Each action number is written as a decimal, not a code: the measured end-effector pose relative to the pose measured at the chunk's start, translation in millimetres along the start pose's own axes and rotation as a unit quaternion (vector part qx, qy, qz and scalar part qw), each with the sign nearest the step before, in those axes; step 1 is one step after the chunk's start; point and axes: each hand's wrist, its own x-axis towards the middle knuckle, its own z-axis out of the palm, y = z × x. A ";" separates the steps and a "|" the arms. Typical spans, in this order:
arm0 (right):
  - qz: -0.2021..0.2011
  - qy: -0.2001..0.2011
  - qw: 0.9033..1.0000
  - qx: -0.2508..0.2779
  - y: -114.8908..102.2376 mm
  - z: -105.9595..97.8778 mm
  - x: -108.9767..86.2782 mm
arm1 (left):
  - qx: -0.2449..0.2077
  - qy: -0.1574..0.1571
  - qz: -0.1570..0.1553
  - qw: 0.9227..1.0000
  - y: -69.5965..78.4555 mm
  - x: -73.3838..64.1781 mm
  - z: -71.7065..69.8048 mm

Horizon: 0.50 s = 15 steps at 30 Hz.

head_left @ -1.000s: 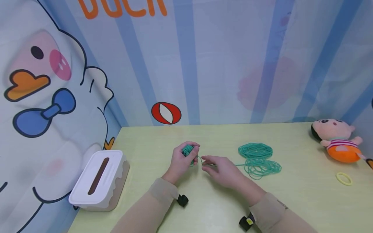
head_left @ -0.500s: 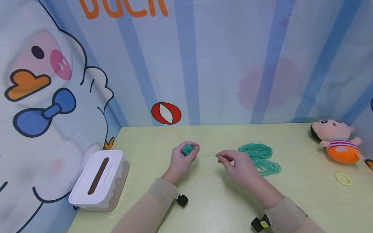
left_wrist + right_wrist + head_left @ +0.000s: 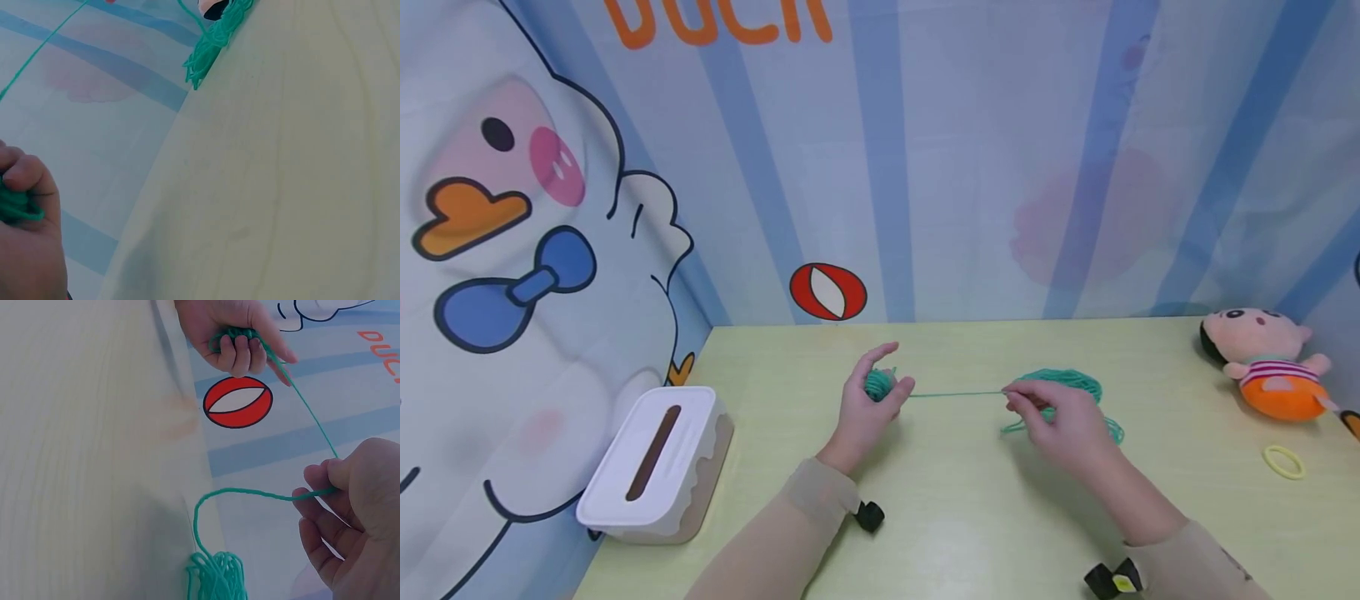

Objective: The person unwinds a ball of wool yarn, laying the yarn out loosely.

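My left hand [image 3: 862, 410] grips a small wound bundle of green yarn [image 3: 878, 384], its index finger raised; the right wrist view shows the other fingers curled over the bundle [image 3: 236, 335]. A taut strand of yarn [image 3: 958, 394] runs from it to my right hand [image 3: 1063, 417], whose thumb and fingertips pinch it. Past the pinch, the strand hangs in a slack curve [image 3: 231, 490] down to a loose pile of green yarn [image 3: 219, 575]. In the head view, my right hand partly covers that pile [image 3: 1075, 379] on the table.
A white lidded box [image 3: 651, 458] with a brown slot stands at the table's left. On the right lie a plush doll [image 3: 1270, 362] and a yellow ring [image 3: 1285, 462]. A printed cloth [image 3: 970, 167] borders the table [image 3: 955, 517] at the back and left.
My right hand has moved right, away from the left, drawing the yarn into a longer, taut strand. The left hand stays in place, its index finger now lifted off the bundle.
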 end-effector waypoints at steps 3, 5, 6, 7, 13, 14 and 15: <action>-0.002 0.014 1.000 -0.004 4.2 -6.9 -2.0 | -0.007 -0.011 0.013 1.000 1.6 -0.7 0.1; 0.001 0.020 1.000 -0.009 7.0 -12.0 -3.0 | -0.022 -0.020 0.008 1.000 0.9 -0.6 0.2; 0.003 0.024 1.000 -0.012 8.6 -14.6 -3.5 | -0.033 -0.024 0.004 0.999 0.8 -0.6 0.3; 0.004 0.027 1.000 -0.016 10.5 -17.1 -4.0 | -0.044 -0.026 0.002 0.999 0.5 -0.4 0.5; 0.026 0.043 0.998 -0.031 24.7 -31.5 -7.9 | -0.071 -0.029 0.009 0.997 -2.3 0.2 1.6; 0.029 0.045 0.998 -0.034 27.0 -34.0 -8.5 | -0.076 -0.029 0.010 0.997 -2.8 0.2 1.6; 0.032 0.047 0.998 -0.037 29.0 -36.4 -9.1 | -0.079 -0.029 0.009 0.996 -3.2 0.1 1.5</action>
